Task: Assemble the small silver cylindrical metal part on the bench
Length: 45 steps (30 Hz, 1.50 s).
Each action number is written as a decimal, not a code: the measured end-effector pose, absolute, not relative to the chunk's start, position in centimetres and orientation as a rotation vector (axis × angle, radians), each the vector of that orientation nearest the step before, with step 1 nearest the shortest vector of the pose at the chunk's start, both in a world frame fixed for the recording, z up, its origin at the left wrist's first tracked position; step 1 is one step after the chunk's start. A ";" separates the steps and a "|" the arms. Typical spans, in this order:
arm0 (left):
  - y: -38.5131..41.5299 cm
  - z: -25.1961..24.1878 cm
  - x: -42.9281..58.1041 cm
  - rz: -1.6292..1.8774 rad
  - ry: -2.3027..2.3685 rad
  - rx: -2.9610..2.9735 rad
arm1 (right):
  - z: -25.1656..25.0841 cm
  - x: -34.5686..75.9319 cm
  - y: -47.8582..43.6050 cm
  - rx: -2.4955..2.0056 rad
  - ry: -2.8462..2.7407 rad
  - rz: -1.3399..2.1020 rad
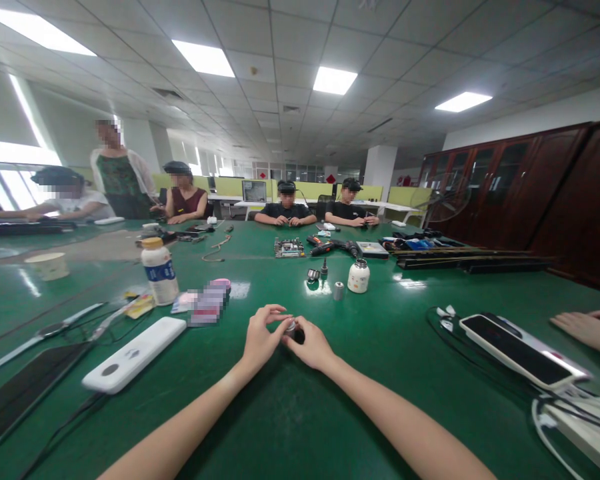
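My left hand (261, 339) and my right hand (311, 343) meet over the green table (290, 407), fingers pinched together on a small dark and silver part (292, 328) held between them. What the part is I cannot make out. Just beyond my hands stand a small white jar (359, 276), a little grey cylinder (338, 290) and two small metal pieces (314, 274).
A white power bank (134, 353), a dark phone (25, 393) and a white bottle with a yellow cap (159, 271) lie left. A phone (523, 349), cables and a co-worker's hand (585, 330) are right. Several people sit at the far side.
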<state>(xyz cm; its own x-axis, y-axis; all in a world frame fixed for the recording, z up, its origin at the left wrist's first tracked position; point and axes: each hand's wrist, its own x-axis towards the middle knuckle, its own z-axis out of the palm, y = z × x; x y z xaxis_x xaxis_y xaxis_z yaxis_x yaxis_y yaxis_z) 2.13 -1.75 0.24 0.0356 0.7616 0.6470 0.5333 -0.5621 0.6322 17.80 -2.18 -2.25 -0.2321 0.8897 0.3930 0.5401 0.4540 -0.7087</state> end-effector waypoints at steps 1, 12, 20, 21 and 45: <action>-1.8 0.2 2.2 1.534 1.335 2.087 | -2.3 17.8 -2.2 -1.195 -1.907 0.558; -1.8 0.8 1.7 1.695 1.415 1.926 | -2.2 17.8 -2.2 -1.204 -1.907 0.564; -1.8 0.3 1.9 1.506 1.240 2.091 | -2.3 17.8 -2.1 -1.203 -1.924 0.541; -1.9 0.3 2.2 1.488 1.229 2.106 | -2.3 17.8 -2.0 -1.207 -1.928 0.532; -1.2 -0.7 1.4 1.659 1.516 2.054 | -2.1 17.8 -2.3 -1.187 -1.908 0.546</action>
<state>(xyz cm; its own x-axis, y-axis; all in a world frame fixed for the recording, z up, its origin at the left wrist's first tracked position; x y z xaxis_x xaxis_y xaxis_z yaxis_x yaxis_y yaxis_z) 1.39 -1.19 -0.73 -0.0873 0.7233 0.6850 0.6173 -0.5004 0.6070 17.82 -2.29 -2.07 -0.2340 0.8837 0.4053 0.5358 0.4651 -0.7047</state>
